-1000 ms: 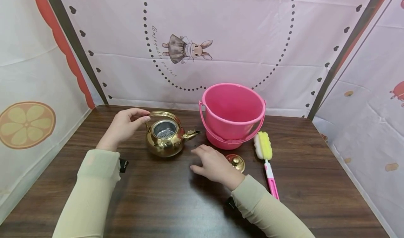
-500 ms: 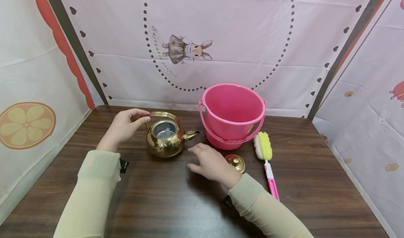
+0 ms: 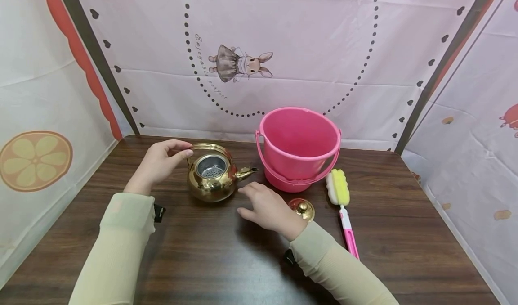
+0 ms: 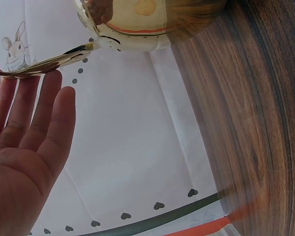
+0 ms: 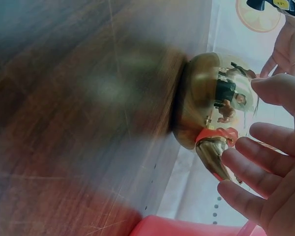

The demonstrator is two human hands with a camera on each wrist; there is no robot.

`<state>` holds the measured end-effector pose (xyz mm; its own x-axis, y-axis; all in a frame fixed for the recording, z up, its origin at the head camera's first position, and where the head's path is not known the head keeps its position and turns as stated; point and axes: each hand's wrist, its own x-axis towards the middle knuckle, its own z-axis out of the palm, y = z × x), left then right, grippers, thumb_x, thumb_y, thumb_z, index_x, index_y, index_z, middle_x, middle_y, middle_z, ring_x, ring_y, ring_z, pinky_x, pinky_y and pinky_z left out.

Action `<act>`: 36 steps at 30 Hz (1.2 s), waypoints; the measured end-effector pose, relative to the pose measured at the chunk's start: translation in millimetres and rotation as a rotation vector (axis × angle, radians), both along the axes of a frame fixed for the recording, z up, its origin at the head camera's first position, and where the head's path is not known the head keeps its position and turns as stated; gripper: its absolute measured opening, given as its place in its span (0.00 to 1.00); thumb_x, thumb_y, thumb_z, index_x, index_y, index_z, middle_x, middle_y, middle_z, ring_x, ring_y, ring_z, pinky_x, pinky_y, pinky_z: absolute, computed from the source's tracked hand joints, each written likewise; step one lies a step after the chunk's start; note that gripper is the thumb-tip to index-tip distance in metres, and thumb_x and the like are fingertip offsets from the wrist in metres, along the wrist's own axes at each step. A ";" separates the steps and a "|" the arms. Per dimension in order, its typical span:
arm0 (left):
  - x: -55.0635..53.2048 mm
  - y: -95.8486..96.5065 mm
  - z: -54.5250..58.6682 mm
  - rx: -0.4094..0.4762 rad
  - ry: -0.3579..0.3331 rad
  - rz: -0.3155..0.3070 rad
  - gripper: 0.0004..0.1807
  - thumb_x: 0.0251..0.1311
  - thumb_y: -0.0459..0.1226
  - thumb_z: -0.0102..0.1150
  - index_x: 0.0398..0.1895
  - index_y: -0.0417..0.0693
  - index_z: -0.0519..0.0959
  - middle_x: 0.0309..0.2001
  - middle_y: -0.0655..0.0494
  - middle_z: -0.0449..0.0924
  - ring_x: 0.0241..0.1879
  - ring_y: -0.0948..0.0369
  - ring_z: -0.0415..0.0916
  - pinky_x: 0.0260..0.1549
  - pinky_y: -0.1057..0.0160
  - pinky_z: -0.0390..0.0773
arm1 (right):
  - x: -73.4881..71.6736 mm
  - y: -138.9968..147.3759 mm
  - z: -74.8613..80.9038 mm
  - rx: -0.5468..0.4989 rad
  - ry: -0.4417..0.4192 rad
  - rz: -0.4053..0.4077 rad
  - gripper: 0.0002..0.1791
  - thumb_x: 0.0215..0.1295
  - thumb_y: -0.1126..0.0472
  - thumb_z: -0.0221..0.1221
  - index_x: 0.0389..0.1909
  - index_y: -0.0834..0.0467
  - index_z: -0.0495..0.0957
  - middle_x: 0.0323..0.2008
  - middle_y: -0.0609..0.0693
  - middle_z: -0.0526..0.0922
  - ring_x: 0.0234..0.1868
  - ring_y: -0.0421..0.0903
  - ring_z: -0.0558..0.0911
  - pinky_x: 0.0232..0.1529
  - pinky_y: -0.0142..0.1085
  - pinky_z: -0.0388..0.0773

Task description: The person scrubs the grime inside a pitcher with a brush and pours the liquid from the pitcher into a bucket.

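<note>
A shiny brass teapot (image 3: pixel 210 186) stands at the back left of the table, its lid off and a perforated metal strainer (image 3: pixel 211 166) in its mouth. My left hand (image 3: pixel 162 161) pinches the teapot's arched handle (image 3: pixel 210 147) on its left side, thumb against fingers. In the left wrist view the fingertips (image 4: pixel 51 78) lie under the handle. My right hand (image 3: pixel 267 208) hovers over the table just right of the teapot, fingers spread and holding nothing, near the spout (image 3: pixel 244 173). The brass lid (image 3: pixel 301 209) with a round knob lies behind the right wrist, partly covered by it.
A pink bucket (image 3: pixel 289 172) with its handle hanging down stands at the back, right of the teapot. Beside it lies a sponge brush (image 3: pixel 339 188) with a pink and white handle. Printed cloth walls (image 3: pixel 162 84) border the wooden table (image 3: pixel 194 260).
My right hand has drifted slightly left, toward the teapot. The left hand and the teapot have stayed in place.
</note>
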<state>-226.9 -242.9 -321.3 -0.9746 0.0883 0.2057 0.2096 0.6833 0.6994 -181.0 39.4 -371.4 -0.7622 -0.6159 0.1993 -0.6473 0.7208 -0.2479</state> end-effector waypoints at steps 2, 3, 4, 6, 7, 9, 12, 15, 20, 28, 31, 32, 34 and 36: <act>0.2 0.3 0.3 -0.001 0.003 -0.001 0.21 0.66 0.49 0.52 0.52 0.45 0.78 0.46 0.46 0.81 0.43 0.53 0.77 0.35 0.65 0.75 | -0.5 -1.2 0.2 0.001 0.005 0.000 0.26 0.60 0.48 0.62 0.57 0.56 0.75 0.51 0.50 0.79 0.53 0.44 0.78 0.55 0.38 0.76; 0.3 0.3 0.5 -0.001 0.004 -0.002 0.21 0.66 0.49 0.52 0.52 0.45 0.78 0.46 0.46 0.81 0.43 0.53 0.77 0.35 0.65 0.75 | -0.7 -1.8 0.4 0.004 0.006 0.000 0.26 0.60 0.47 0.61 0.57 0.56 0.75 0.51 0.50 0.79 0.53 0.44 0.78 0.55 0.38 0.76; 0.5 0.4 0.5 -0.002 0.005 -0.002 0.21 0.66 0.49 0.53 0.52 0.45 0.78 0.46 0.46 0.81 0.43 0.53 0.77 0.35 0.66 0.75 | -1.0 -2.4 0.8 0.006 0.010 0.001 0.26 0.60 0.47 0.61 0.57 0.56 0.75 0.51 0.50 0.79 0.53 0.44 0.78 0.55 0.38 0.76; 0.7 0.5 0.8 -0.007 0.006 0.000 0.21 0.66 0.49 0.53 0.52 0.45 0.78 0.46 0.46 0.81 0.41 0.56 0.76 0.34 0.66 0.75 | -0.9 -3.5 1.6 0.012 0.013 0.002 0.26 0.61 0.47 0.61 0.57 0.56 0.75 0.52 0.50 0.79 0.54 0.45 0.78 0.56 0.38 0.76; 1.0 0.6 1.1 -0.010 0.006 0.001 0.21 0.66 0.50 0.52 0.52 0.45 0.78 0.46 0.46 0.81 0.40 0.58 0.76 0.34 0.66 0.75 | -1.0 -4.1 2.0 0.014 0.014 0.002 0.27 0.61 0.47 0.61 0.57 0.57 0.75 0.52 0.50 0.79 0.54 0.45 0.78 0.56 0.38 0.76; 1.5 0.8 1.7 -0.011 0.005 0.003 0.21 0.66 0.50 0.53 0.52 0.45 0.78 0.46 0.46 0.81 0.39 0.61 0.75 0.34 0.66 0.75 | -1.0 -5.1 2.7 0.017 0.011 0.002 0.27 0.61 0.47 0.61 0.57 0.57 0.75 0.52 0.50 0.79 0.54 0.45 0.77 0.56 0.38 0.75; 1.9 0.9 2.5 -0.009 0.002 0.008 0.21 0.65 0.50 0.53 0.52 0.45 0.78 0.45 0.46 0.82 0.38 0.62 0.74 0.33 0.67 0.75 | -0.9 -6.4 3.3 0.020 0.006 -0.002 0.27 0.61 0.47 0.61 0.57 0.57 0.75 0.53 0.50 0.79 0.54 0.45 0.77 0.56 0.38 0.75; 2.6 1.1 3.9 -0.006 -0.001 0.008 0.21 0.65 0.50 0.53 0.52 0.45 0.78 0.45 0.46 0.82 0.39 0.59 0.75 0.33 0.68 0.74 | -1.0 -7.2 3.7 0.021 0.004 -0.003 0.26 0.61 0.47 0.61 0.57 0.56 0.75 0.52 0.50 0.79 0.54 0.45 0.78 0.55 0.38 0.75; 2.7 0.3 4.5 0.002 -0.001 -0.004 0.22 0.65 0.50 0.53 0.52 0.44 0.78 0.45 0.45 0.81 0.42 0.54 0.76 0.32 0.70 0.74 | -2.2 -8.5 4.9 0.016 0.007 0.002 0.26 0.61 0.48 0.61 0.57 0.57 0.75 0.53 0.50 0.78 0.54 0.45 0.77 0.56 0.38 0.76; 1.2 0.5 2.3 0.002 -0.006 0.012 0.21 0.65 0.50 0.53 0.52 0.45 0.78 0.45 0.46 0.82 0.40 0.58 0.75 0.33 0.69 0.74 | -3.9 -11.2 5.3 0.005 0.015 -0.004 0.26 0.61 0.48 0.61 0.58 0.56 0.74 0.53 0.50 0.78 0.54 0.45 0.77 0.56 0.38 0.76; 1.1 0.8 1.7 0.009 -0.009 0.013 0.21 0.65 0.49 0.54 0.52 0.45 0.78 0.45 0.46 0.82 0.39 0.60 0.75 0.33 0.68 0.74 | -4.0 -12.3 5.6 -0.002 0.016 -0.007 0.26 0.62 0.48 0.61 0.58 0.56 0.74 0.52 0.50 0.78 0.54 0.44 0.78 0.55 0.38 0.76; 1.0 0.9 1.6 0.011 -0.009 0.014 0.21 0.65 0.49 0.54 0.52 0.45 0.78 0.45 0.46 0.82 0.39 0.61 0.75 0.33 0.69 0.74 | -4.0 -12.6 5.7 -0.004 0.016 -0.008 0.26 0.62 0.48 0.61 0.58 0.56 0.74 0.52 0.50 0.79 0.53 0.44 0.78 0.55 0.38 0.76; 1.0 1.0 1.6 0.013 -0.009 0.014 0.21 0.65 0.49 0.54 0.52 0.46 0.78 0.45 0.46 0.82 0.38 0.63 0.75 0.33 0.69 0.74 | -4.2 -13.5 6.1 -0.008 0.019 -0.008 0.26 0.62 0.49 0.61 0.58 0.56 0.74 0.52 0.50 0.79 0.53 0.44 0.78 0.54 0.38 0.76; 0.9 0.9 1.7 0.011 -0.007 0.014 0.21 0.65 0.50 0.54 0.52 0.46 0.78 0.45 0.46 0.82 0.38 0.63 0.75 0.33 0.69 0.74 | -4.5 -14.4 6.6 -0.009 0.022 -0.009 0.25 0.62 0.49 0.61 0.58 0.56 0.74 0.53 0.50 0.78 0.54 0.44 0.78 0.55 0.38 0.76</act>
